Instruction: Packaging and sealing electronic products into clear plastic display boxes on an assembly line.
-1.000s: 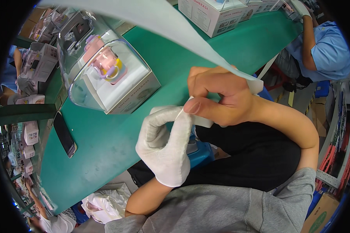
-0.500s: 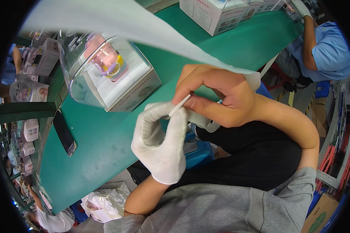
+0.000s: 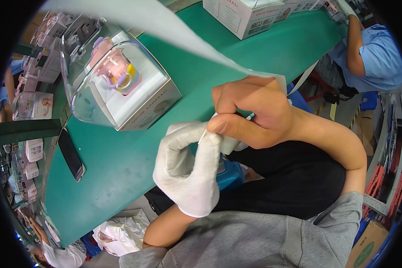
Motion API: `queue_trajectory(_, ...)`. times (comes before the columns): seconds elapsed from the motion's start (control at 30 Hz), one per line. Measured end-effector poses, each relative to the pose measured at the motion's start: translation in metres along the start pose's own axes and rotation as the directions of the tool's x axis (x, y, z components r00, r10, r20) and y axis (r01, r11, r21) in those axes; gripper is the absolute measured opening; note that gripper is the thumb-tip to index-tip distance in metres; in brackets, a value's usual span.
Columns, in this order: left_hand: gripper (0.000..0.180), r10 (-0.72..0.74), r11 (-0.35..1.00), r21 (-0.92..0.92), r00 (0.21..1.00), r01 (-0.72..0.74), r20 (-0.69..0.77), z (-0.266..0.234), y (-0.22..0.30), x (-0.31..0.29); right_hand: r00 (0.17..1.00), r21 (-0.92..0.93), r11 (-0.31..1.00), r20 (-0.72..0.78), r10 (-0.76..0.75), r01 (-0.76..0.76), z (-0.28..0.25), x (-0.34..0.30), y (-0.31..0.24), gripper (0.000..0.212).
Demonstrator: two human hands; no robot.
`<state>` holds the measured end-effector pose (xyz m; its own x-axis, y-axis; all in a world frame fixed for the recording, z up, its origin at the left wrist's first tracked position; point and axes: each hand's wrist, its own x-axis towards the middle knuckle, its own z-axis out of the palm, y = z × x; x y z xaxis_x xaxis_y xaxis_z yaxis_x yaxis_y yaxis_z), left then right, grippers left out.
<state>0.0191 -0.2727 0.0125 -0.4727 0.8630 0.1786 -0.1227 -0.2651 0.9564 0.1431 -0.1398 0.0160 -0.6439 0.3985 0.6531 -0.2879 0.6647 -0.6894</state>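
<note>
Factory-type workshop: long green surface (image 3: pixel 116 167), matching white cardboard boxes (image 3: pixel 230 18) at far end, blue-shirted co-worker (image 3: pixel 379 56) at far right.

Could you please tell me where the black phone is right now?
In the head view, the black phone lies on the green table near its left edge, below and left of the clear-covered box and left of the gloved left hand.
</note>
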Motion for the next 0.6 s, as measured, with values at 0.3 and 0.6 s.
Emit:
queue_trajectory(0.3,0.017,-0.019,1.000,0.003,1.000,0.019,0.009,0.019,0.004,-0.008,0.999,-0.115,0.993,0.000,-0.042,0.041,-0.015,-0.006,-0.003,0.039)
queue_trajectory(0.6,0.019,-0.084,0.996,-0.021,0.996,0.084,-0.038,0.019,0.006,-0.015,0.998,-0.069,0.997,0.054,-0.042,0.046,-0.015,-0.008,-0.004,0.038)
